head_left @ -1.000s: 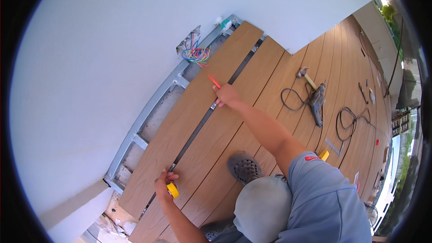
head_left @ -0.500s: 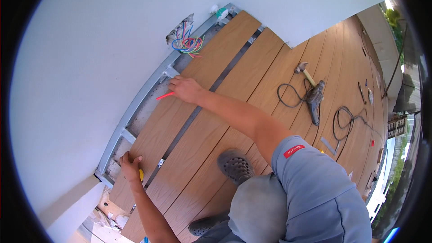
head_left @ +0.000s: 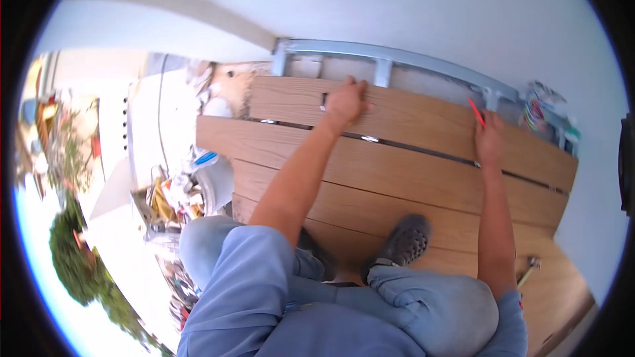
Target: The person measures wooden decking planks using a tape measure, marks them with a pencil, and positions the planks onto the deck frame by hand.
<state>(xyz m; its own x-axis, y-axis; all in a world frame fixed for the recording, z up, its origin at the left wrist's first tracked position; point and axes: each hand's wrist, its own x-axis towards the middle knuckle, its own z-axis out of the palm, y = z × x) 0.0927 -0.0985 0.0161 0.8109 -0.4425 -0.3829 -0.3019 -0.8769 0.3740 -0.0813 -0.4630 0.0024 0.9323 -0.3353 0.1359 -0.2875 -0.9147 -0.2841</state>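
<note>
My left hand (head_left: 347, 102) rests on the outermost wood-look deck board (head_left: 417, 114), its fingers curled at the edge nearest the wall. A small dark-and-white object (head_left: 323, 101) shows beside the wrist; what the palm covers is hidden. Farther right, my right hand (head_left: 490, 137) is closed on a slim red pencil (head_left: 475, 112), which points up toward the wall. That hand touches the same board near its wall-side edge. Past the board runs a grey metal frame (head_left: 383, 71) with short cross-pieces. Clips (head_left: 370, 138) sit in the dark gap between this board and its neighbour.
Coloured wires (head_left: 534, 119) hang by the frame at right. A hammer (head_left: 531, 266) lies on the boards at lower right. My shoes (head_left: 407, 241) stand on the decking. At left are a white bucket (head_left: 217, 182) and clutter beyond the board ends; a white wall borders the far side.
The view has swung toward the left end of the decking. The red pencil stays in my right hand. The yellow object seen by my left hand earlier no longer shows.
</note>
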